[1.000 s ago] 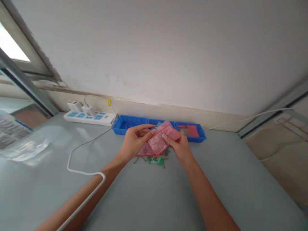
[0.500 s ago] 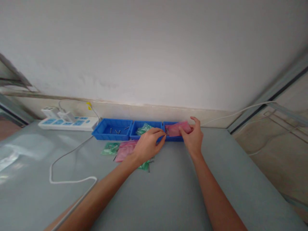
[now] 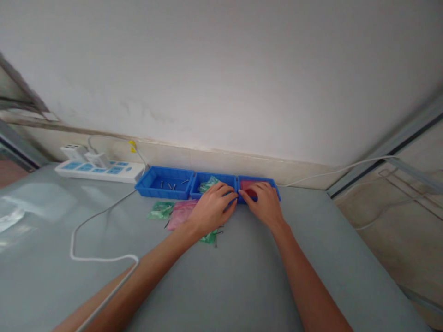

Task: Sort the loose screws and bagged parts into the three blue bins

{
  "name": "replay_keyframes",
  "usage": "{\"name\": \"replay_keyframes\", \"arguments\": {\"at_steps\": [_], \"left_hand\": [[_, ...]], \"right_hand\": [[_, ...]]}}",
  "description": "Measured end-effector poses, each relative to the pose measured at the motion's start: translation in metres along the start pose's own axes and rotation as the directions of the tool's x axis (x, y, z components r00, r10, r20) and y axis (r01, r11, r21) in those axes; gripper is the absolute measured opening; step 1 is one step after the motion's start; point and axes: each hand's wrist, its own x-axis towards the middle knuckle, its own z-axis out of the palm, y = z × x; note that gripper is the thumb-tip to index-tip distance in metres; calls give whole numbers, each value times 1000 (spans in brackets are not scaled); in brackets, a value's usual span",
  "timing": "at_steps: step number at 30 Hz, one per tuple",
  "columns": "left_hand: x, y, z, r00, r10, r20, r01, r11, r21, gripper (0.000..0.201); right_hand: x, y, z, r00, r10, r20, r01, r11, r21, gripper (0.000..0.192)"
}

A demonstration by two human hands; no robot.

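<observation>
Three blue bins stand in a row at the back of the table. The right bin (image 3: 278,191) has a pink plastic bag (image 3: 246,184) lying in it, partly covered by my right hand (image 3: 266,203). That hand's thumb points left, apart from its curled fingers. My left hand (image 3: 213,203) is at the front of the middle bin (image 3: 226,179), fingers and thumb pinched together near the other thumb; anything between them is too small to name. A green bag (image 3: 207,184) rests in the middle bin. Several screws (image 3: 172,186) lie in the left bin (image 3: 147,184).
In front of the bins lie a green bag (image 3: 161,210), a pink bag (image 3: 182,214) and another green bag (image 3: 209,237) with loose screws beside it. A white power strip (image 3: 100,171) stands at the back left. Its cable (image 3: 100,259) crosses the table. A wall rises behind.
My right hand has moved down and left, and the pink bag it held now lies lower in the right bin. My left hand has stayed nearly in place. The view has tilted slightly.
</observation>
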Motion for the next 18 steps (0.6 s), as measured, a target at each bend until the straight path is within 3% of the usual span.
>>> {"name": "replay_keyframes", "arguments": {"at_steps": [7, 10, 14, 18], "left_hand": [[-18, -11, -16, 1000, 3, 22, -3, 1000, 30, 24], [-30, -18, -25, 1000, 21, 5, -21, 1000, -3, 24], [-55, -33, -39, 998, -41, -39, 39, 998, -46, 26], [-78, -46, -57, 996, -83, 17, 84, 990, -114, 25]], "right_hand": [[-14, -8, 3, 999, -24, 38, 28, 995, -92, 42], [-11, -17, -1, 997, -6, -81, 3, 999, -41, 36], [-7, -49, -2, 970, 8, -242, 44, 977, 208, 24], [-16, -88, 7, 996, -32, -80, 64, 895, 442, 16]]}}
